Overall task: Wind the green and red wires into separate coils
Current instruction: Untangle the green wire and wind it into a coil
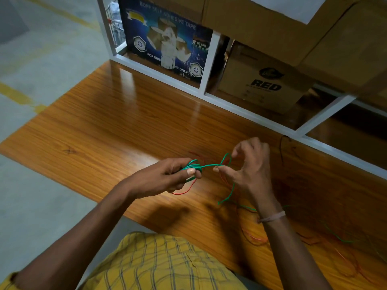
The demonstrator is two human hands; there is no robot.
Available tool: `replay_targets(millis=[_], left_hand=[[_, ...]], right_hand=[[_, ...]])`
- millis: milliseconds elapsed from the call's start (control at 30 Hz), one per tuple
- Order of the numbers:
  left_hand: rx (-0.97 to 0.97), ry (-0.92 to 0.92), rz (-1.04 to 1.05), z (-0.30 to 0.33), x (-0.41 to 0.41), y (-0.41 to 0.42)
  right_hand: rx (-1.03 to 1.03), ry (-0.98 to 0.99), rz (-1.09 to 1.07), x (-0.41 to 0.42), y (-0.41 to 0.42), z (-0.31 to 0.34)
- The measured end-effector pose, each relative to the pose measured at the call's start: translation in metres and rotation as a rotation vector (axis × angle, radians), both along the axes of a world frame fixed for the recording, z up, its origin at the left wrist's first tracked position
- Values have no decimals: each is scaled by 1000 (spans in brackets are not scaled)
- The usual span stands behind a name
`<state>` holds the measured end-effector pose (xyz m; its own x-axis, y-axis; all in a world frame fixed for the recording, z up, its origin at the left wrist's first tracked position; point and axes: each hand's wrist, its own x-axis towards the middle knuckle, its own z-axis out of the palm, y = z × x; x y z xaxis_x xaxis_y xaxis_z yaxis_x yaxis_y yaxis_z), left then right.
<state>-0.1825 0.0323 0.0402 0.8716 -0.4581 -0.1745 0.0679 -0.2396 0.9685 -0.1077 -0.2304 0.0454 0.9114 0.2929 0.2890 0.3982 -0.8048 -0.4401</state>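
Observation:
My left hand [176, 174] grips a small bundle of green wire [193, 165] loops above the wooden table [104, 126]. A red wire [184, 191] loop hangs below that hand. From the bundle a green strand runs right to my right hand [249, 166], which pinches it between thumb and fingers, with a green loop standing up at its fingertips. The green tail drops under the right hand and trails across the table to the right. More red wire lies loose on the table near my right forearm.
A white-framed shelf [209, 59] stands behind the table, holding a blue adhesive-tape box [167, 38] and brown cartons [263, 82]. A thin dark cord [281, 147] hangs at the shelf edge. The table's left edge meets grey floor [41, 59] with yellow lines.

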Motion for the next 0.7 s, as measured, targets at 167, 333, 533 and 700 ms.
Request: replay_targets(millis=[167,333,533,700], left_hand=[[22,-45,67,0,1,3],[-133,23,202,-5,1,14],[-459,168,71,-1,-9,19],[-665,332,-143,1,-24,26]], right_hand=[[245,454,98,-3,-1,1],[395,521,-9,0,-10,-2],[415,511,-334,21,-21,-57],[368,514,-402,28,-18,-78]])
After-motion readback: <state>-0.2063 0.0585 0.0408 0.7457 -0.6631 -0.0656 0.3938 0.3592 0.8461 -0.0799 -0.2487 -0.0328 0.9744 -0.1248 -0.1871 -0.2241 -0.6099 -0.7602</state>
